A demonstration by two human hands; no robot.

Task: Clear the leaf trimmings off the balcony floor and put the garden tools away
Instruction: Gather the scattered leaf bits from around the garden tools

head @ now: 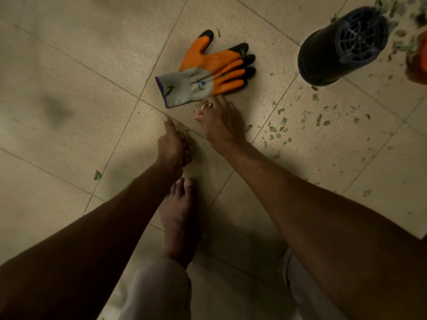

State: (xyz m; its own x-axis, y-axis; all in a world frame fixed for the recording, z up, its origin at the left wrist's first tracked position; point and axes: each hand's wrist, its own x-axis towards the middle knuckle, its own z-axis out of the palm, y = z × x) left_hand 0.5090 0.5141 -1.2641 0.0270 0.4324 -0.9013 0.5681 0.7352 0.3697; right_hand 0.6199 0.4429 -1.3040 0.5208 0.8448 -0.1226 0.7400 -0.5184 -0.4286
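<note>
A pair of orange and grey garden gloves (208, 70) lies stacked flat on the tiled floor, with a few leaf bits on the cuff. My right hand (221, 122), a ring on one finger, reaches down so that its fingertips touch the floor at the gloves' near edge; it grips nothing. My left hand (173, 144) hovers beside it, thumb stuck out and fingers curled round what looks like a small bunch of leaf trimmings. More green leaf trimmings (300, 121) are scattered over the tiles to the right.
A black plastic flower pot (323, 56) lies on its side at the upper right, its slotted base towards me. An orange object (419, 63) is cut off by the right edge. My bare foot (180, 218) stands below the hands. One leaf (97, 175) lies at the left.
</note>
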